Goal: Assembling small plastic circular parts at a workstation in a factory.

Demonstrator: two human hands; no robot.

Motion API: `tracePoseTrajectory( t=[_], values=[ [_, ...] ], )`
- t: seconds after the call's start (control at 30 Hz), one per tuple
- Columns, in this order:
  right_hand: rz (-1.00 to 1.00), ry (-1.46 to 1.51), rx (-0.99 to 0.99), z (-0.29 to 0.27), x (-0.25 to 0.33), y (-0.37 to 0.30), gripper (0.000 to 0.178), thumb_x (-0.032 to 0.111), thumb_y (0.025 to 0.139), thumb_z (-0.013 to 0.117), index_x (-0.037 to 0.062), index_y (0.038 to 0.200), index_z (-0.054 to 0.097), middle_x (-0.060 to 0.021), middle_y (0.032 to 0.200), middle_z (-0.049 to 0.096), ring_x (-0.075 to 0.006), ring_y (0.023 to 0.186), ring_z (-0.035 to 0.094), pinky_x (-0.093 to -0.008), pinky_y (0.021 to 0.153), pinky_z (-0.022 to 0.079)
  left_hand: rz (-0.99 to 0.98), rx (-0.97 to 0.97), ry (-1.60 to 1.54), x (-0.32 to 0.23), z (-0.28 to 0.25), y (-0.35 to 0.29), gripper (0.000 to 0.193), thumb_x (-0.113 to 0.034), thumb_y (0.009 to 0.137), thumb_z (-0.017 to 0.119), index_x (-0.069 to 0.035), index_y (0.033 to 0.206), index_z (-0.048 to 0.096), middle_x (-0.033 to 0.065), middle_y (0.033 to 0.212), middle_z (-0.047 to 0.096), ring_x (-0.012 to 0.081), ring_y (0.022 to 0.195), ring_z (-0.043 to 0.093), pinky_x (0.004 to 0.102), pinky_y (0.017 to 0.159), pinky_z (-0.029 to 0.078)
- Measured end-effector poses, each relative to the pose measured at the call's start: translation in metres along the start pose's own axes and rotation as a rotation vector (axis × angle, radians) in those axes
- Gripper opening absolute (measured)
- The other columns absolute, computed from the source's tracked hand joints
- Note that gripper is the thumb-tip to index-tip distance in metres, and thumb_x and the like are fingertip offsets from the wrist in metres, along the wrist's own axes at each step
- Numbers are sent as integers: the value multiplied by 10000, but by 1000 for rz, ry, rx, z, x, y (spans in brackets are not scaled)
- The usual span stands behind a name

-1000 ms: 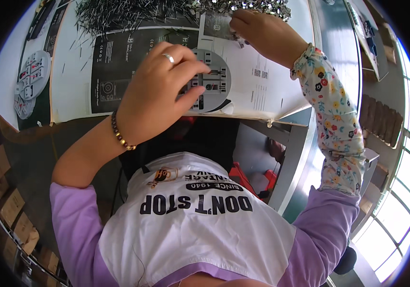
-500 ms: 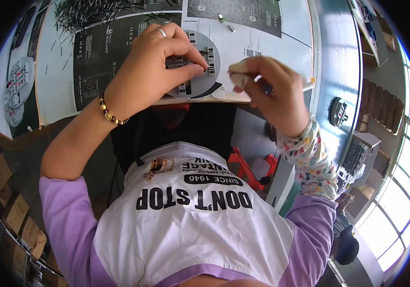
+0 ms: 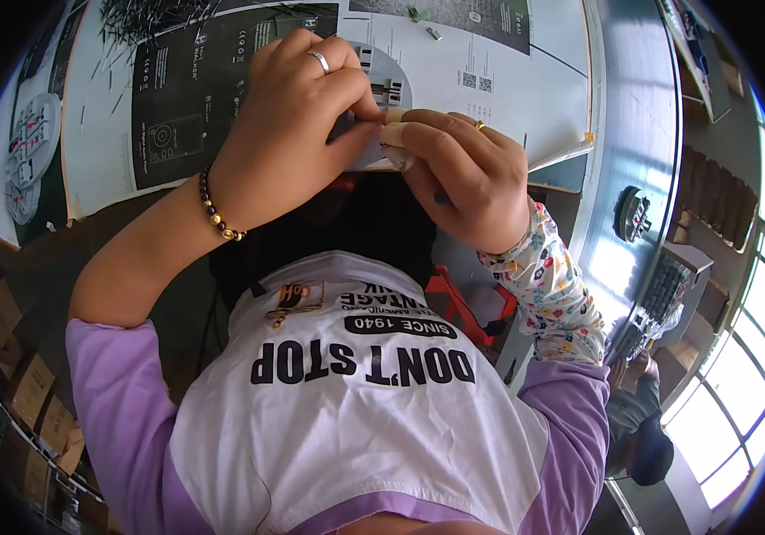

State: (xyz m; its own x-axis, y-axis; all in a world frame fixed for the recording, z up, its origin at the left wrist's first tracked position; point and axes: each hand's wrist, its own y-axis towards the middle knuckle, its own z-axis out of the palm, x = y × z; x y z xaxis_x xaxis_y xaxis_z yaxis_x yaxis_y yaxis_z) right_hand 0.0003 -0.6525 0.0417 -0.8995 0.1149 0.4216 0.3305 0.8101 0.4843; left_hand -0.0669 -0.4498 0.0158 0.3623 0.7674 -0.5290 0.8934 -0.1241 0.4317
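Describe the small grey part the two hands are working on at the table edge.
The small grey part is mostly hidden between both hands. What shows looks like a light grey piece with dark slots on top, lying on the printed sheet near the table's front edge. The left hand pinches it from the left; the right hand, with taped fingertips, presses from the right. Material cannot be told.

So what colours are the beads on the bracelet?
Dark beads with a few gold ones, on the bracelet; head view.
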Motion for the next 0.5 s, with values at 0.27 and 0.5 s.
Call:
tracePoseTrajectory(
  t=[0.27,0.5],
  values=[
    [296,25,-137,9,-1,-4,260,-142,752,657,-44,993,649,-103,944,688,-119,677,595,-233,571,475,-3,-146,-23,-6,4,2,231,-58,658,777,-89,710,554,31,875,565,260,877,540,393,809,411],
    [340,35,-142,19,6,-9,246,-145,750,662,-47,975,646,-96,925,675,-105,669,577,-233,579,477,-23,-49,8,-5,2,0,234,-66,656,783,-98,750,572,32,899,564,259,922,548,383,850,419]
  ],
)
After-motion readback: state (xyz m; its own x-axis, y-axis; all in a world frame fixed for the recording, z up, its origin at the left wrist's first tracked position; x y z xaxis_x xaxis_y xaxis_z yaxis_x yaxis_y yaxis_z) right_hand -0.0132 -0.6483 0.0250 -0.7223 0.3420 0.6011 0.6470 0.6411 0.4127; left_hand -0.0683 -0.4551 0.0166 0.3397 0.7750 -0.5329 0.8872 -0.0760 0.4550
